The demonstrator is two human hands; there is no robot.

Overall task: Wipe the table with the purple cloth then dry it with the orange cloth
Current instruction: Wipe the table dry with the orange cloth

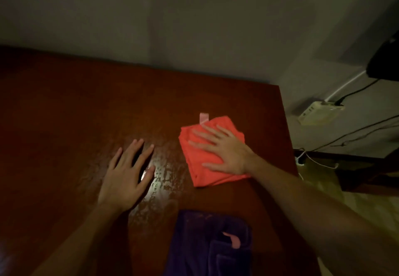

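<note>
From my remote seat I see my left hand (127, 174) spread flat and empty on the wet desk (64, 113) as a brace, the purple cloth (207, 245) set aside nearest me, and my right hand (224, 150) pressed open-palmed on the folded orange cloth (200, 167), ready for drying.

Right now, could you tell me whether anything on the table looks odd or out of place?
Only wet streaks and droplets glistening on the table between the left hand and the orange cloth. The right hand lies flat on it; the purple cloth sits at the near edge.
</note>
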